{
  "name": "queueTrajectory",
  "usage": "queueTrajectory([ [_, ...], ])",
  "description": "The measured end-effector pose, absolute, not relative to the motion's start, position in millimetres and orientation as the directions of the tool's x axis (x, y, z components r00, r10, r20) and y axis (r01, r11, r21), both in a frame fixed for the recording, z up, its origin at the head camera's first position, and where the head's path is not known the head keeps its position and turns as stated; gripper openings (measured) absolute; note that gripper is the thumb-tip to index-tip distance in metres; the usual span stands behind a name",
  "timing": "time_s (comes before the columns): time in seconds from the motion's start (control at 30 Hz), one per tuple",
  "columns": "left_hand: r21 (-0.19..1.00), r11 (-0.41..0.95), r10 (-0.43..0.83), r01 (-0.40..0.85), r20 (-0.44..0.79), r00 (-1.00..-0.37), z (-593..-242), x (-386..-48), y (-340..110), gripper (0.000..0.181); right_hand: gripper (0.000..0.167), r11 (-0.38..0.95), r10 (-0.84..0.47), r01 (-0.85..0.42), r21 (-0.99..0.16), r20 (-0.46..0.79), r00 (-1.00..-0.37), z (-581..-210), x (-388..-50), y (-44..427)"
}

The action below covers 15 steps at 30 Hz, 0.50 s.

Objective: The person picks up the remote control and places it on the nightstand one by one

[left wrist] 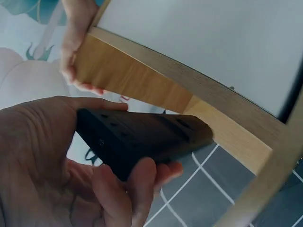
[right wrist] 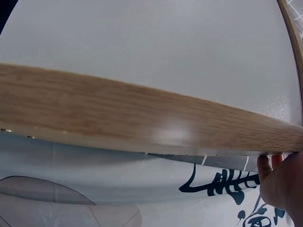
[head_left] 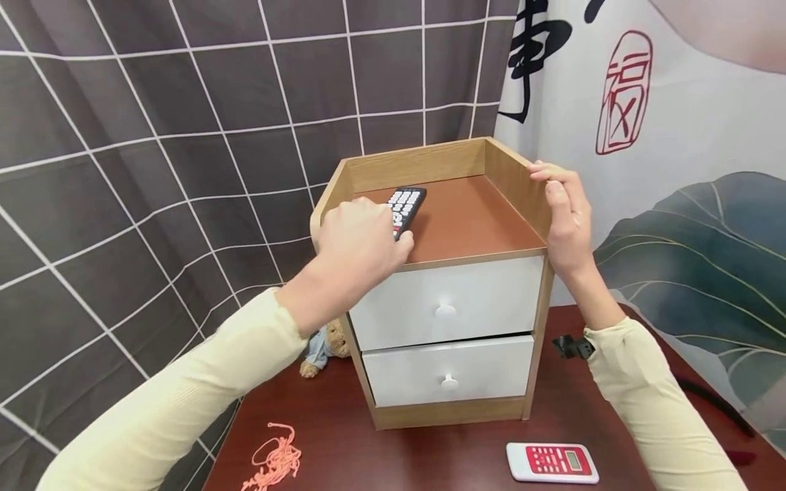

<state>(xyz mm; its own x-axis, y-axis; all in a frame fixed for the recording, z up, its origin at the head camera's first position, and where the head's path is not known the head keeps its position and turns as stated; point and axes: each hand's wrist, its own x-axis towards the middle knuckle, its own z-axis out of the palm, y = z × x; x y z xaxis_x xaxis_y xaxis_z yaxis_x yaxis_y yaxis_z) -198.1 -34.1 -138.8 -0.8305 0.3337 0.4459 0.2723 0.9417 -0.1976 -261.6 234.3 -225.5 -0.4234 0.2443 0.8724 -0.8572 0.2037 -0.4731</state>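
Note:
In the head view my left hand (head_left: 359,239) holds a black remote control (head_left: 406,204) with white keys over the brown top of a small wooden cabinet (head_left: 479,215). The left wrist view shows the remote's dark underside (left wrist: 147,135) between thumb and fingers, with air beneath it. Against the cabinet's raised right side panel (head_left: 518,187) rests my right hand (head_left: 568,218), its fingers near the top edge. Only part of that hand (right wrist: 284,184) appears in the right wrist view, beside the wooden edge (right wrist: 165,116). Two white drawers (head_left: 445,310) face me, both pushed in.
A white-and-red calculator (head_left: 552,462) lies on the dark red table (head_left: 454,464) in front. Tangled orange cord (head_left: 276,460) is at the front left. A plush toy (head_left: 325,348) sits left of the cabinet. Behind hangs a grey checked curtain (head_left: 245,88); black cable (head_left: 715,402) lies right.

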Motion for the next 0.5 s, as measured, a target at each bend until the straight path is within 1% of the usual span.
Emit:
queueTrajectory([
  [0.13, -0.253, 0.937, 0.329, 0.243, 0.396, -0.857, -143, -216, -19, 0.035, 0.028, 0.214, 0.263, -0.847, -0.486, 0.864, -0.429, -235, -260, 236],
  [0.23, -0.283, 0.944, 0.277, 0.173, 0.385, -0.880, -148, -227, -14, 0.031, 0.028, 0.194, 0.257, -0.850, -0.490, 0.861, -0.439, -238, -261, 235],
  [0.3, -0.323, 0.939, 0.239, 0.115, 0.374, -0.896, -150, -230, -13, 0.032, 0.027, 0.163, 0.248, -0.856, -0.490, 0.860, -0.445, -236, -263, 234],
  [0.4, -0.381, 0.923, 0.212, 0.059, 0.373, -0.903, -151, -231, -11, 0.042, 0.027, 0.145, 0.238, -0.864, -0.482, 0.865, -0.442, -230, -264, 233],
  [0.5, -0.400, 0.915, 0.224, 0.051, 0.399, -0.889, -149, -226, -10, 0.054, 0.027, 0.145, 0.236, -0.868, -0.475, 0.869, -0.436, -226, -264, 233],
])
